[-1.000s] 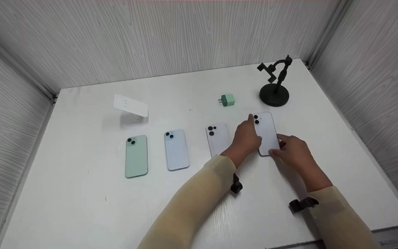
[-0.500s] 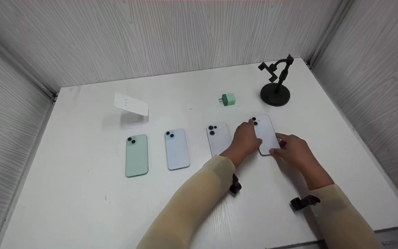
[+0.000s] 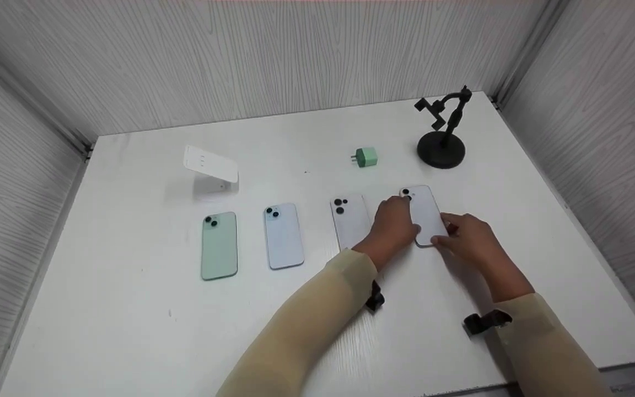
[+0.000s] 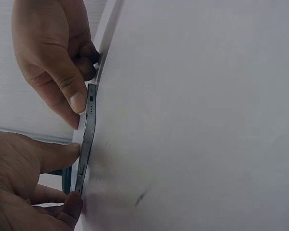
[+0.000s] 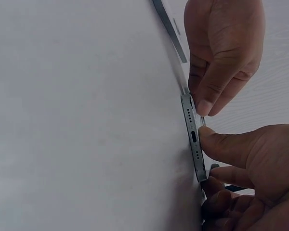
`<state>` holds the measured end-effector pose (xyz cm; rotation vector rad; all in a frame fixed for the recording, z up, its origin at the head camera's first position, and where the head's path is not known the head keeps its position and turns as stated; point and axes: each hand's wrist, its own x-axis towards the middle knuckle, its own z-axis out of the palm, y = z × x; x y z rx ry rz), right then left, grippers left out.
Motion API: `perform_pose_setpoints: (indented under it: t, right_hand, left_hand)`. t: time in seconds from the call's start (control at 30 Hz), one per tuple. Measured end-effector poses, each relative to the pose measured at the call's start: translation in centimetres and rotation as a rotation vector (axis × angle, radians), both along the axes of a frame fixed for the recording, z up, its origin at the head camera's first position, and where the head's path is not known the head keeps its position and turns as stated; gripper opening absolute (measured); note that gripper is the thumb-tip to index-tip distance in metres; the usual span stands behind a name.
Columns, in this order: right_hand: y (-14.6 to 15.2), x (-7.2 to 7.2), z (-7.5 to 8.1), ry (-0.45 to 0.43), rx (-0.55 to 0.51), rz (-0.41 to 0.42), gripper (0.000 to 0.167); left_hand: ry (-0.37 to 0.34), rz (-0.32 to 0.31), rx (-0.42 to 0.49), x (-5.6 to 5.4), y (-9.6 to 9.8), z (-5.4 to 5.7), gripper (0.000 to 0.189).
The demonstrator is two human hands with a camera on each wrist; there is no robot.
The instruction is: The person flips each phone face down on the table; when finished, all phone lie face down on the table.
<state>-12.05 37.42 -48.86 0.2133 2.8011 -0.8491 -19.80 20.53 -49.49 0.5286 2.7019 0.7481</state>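
A pale phone point(image 3: 426, 216), its back with two lenses facing up, lies at the right of the table between both hands. My left hand point(image 3: 394, 223) grips its left long edge, fingertips near the lenses and thumb lower down. At its lower right corner, my right hand point(image 3: 469, 240) pinches it with thumb and fingers. The right wrist view shows the phone's port end point(image 5: 194, 137) close to the tabletop. In the left wrist view, its side edge point(image 4: 86, 144) runs between the two hands. A second pale phone point(image 3: 349, 220) with several lenses is partly hidden by my left wrist.
A green phone point(image 3: 219, 248) and a light blue phone point(image 3: 284, 237) lie face down to the left. Behind them stands a white tilted stand point(image 3: 211, 164). A green charger plug point(image 3: 366, 157) and a black stand point(image 3: 441, 150) with a round base are at the back right.
The camera end of the gripped phone has shifted slightly toward me, and my left fingertips have moved down with it. My right hand keeps its hold on the lower corner.
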Motion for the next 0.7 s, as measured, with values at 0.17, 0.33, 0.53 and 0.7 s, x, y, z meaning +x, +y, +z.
perform_pose_setpoints:
  t: [0.17, 0.33, 0.53, 0.7]
  right_hand:
    - [-0.1, -0.1, 0.0, -0.007, 0.000, -0.007, 0.068]
    - [0.0, 0.0, -0.1, 0.006, 0.008, 0.004, 0.066]
    - [-0.5, 0.4, -0.1, 0.017, 0.026, -0.050, 0.070]
    - [-1.1, 0.5, 0.2, 0.054, 0.042, -0.103, 0.086]
  left_hand:
    - [-0.009, -0.008, -0.002, -0.4, 0.1, -0.5, 0.066]
    - [-0.003, -0.019, 0.008, -0.1, -0.2, -0.2, 0.066]
    - [0.060, -0.049, 0.010, 0.5, -1.1, 0.4, 0.063]
    - [0.189, -0.047, -0.009, 0.4, -2.6, 1.0, 0.062]
